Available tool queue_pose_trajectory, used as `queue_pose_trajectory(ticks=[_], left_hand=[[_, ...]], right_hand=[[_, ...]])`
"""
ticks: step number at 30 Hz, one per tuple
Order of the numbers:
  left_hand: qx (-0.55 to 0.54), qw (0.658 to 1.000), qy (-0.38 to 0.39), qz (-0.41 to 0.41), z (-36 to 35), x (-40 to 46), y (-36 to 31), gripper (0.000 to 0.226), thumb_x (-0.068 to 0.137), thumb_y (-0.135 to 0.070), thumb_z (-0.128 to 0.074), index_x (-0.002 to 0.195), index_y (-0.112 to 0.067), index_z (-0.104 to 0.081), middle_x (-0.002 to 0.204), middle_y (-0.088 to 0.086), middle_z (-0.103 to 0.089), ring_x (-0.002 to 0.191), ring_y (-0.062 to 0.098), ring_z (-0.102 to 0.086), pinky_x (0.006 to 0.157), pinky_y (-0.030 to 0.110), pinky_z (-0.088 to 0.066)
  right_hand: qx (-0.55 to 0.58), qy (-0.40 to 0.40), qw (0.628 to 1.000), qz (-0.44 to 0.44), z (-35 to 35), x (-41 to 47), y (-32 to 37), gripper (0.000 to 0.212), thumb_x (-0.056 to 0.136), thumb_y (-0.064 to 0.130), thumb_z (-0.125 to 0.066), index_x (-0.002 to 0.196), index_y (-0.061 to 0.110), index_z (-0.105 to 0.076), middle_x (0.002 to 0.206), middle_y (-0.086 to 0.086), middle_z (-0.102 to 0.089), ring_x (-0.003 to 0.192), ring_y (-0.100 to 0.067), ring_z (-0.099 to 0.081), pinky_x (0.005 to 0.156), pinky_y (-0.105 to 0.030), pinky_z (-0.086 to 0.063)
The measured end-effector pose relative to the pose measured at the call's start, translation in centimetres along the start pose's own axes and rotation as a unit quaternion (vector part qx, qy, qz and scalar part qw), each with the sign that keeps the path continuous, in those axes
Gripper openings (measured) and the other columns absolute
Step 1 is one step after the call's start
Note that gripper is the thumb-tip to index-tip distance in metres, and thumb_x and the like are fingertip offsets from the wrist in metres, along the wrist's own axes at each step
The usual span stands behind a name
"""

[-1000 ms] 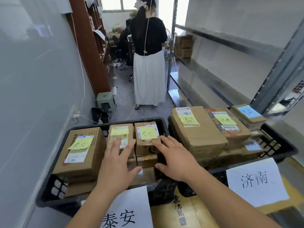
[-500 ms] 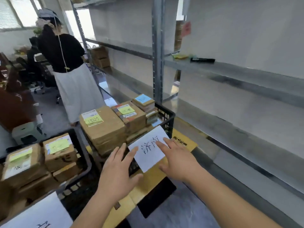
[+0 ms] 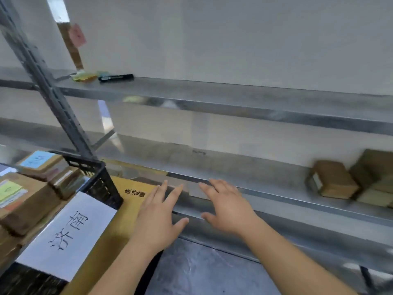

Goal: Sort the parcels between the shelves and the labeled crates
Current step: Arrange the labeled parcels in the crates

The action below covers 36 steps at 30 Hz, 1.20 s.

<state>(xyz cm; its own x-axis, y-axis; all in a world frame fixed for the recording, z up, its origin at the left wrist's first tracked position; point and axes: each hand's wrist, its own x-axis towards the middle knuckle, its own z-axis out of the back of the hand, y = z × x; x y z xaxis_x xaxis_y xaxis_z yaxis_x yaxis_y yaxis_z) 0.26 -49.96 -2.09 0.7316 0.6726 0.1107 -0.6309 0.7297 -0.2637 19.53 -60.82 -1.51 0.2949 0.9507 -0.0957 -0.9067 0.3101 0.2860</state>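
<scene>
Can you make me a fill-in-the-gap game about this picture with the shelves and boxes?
1. The black marker lies on the ____ shelf.
2. Both the left hand and the right hand are holding ____.
3. The white paper sign hangs on the front of the black ____.
4. The brown parcels on the lower shelf sit at its ____ end.

Missing words: upper; nothing; crate; right

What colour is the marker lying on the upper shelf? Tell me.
Black; the marker shows clearly in the head view.
</scene>
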Motion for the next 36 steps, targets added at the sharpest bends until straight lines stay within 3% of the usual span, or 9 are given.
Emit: queue_pose_trajectory(ticks=[12,19,25,31,36], left_hand=[[-0.051,0.976,0.108,-0.183,-8.8,14.9,-12.3,0.089,0.086,-0.064,-0.059,0.156,-0.049,-0.007,0.167,0.000,-0.013,0.151,0.023,-0.019,0.122,0.038,-0.023],[-0.058,0.952,0.160,-0.254,-12.1,19.3,-20.9,0.088,0.088,-0.059,-0.061,0.156,-0.049,-0.007,0.167,0.003,-0.014,0.151,0.026,-0.017,0.120,0.040,-0.028],[-0.040,0.936,0.213,-0.276,-16.5,22.4,-29.4,0.087,0.089,-0.058,-0.061,0.155,-0.051,-0.005,0.166,0.008,-0.017,0.150,0.031,-0.021,0.119,0.045,-0.029],[-0.021,0.937,0.254,-0.238,-21.4,24.0,-36.3,0.082,0.090,-0.057,-0.060,0.155,-0.050,-0.010,0.164,0.010,-0.021,0.146,0.032,-0.029,0.116,0.043,-0.034],[-0.048,0.943,0.268,-0.193,-26.0,26.5,-41.3,0.075,0.090,-0.043,-0.055,0.155,-0.044,-0.018,0.161,0.013,-0.027,0.145,0.035,-0.032,0.115,0.042,-0.035]], right_hand=[[0.033,-0.014,0.969,-0.246,3.0,-2.6,-16.6,0.083,0.096,0.057,-0.058,0.162,0.039,-0.011,0.172,0.004,-0.006,0.158,-0.022,-0.006,0.127,-0.042,-0.014],[0.050,-0.044,0.936,-0.345,4.5,-7.0,-25.3,0.082,0.095,0.058,-0.060,0.162,0.036,-0.017,0.170,0.001,-0.016,0.156,-0.023,-0.014,0.125,-0.042,-0.022],[0.078,-0.064,0.916,-0.389,5.6,-9.0,-34.7,0.080,0.095,0.055,-0.062,0.162,0.034,-0.023,0.169,0.000,-0.019,0.153,-0.029,-0.022,0.122,-0.038,-0.026],[0.112,-0.022,0.920,-0.376,5.0,-7.9,-44.3,0.078,0.096,0.059,-0.057,0.161,0.031,-0.025,0.164,-0.011,-0.029,0.148,-0.038,-0.031,0.120,-0.042,-0.031],[0.100,0.017,0.938,-0.332,4.0,-5.8,-50.2,0.075,0.102,0.055,-0.047,0.163,0.023,-0.019,0.171,-0.016,-0.001,0.153,-0.035,-0.024,0.121,-0.041,-0.030]])
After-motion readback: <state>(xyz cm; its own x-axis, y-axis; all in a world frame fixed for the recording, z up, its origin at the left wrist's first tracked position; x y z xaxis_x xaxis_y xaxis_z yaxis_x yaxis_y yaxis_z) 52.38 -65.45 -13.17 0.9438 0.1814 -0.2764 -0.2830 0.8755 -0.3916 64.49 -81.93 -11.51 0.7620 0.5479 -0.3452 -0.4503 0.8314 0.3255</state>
